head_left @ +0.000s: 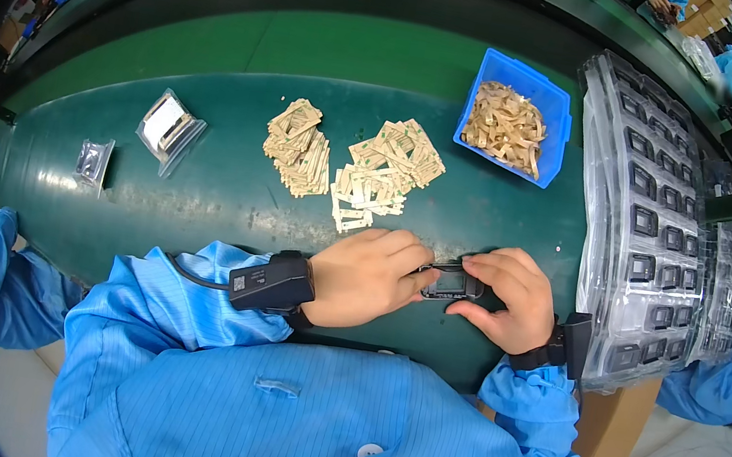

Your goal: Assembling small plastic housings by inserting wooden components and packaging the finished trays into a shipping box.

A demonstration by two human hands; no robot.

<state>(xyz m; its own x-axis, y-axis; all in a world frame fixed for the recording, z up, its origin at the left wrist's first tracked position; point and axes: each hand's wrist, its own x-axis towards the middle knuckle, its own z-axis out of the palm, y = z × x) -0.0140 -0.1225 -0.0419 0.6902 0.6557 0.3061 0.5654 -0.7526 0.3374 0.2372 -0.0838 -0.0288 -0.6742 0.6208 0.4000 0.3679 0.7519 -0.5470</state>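
Observation:
A small black plastic frame with a rectangular opening is held up just over the near side of the green table. My right hand pinches its right end between thumb and fingers. At the frame's left end, my left hand has its fingers curled and closed on the edge; whether a small piece is also between those fingertips is hidden. Just beyond my left hand lie two loose piles of flat cream-coloured strips, a left pile and a right pile.
A blue bin of tan curled strips stands at the far right. Stacked clear trays holding black frames fill the table's right side. Two clear bags, one larger and one smaller, lie on the left. Other people in blue sit on both sides.

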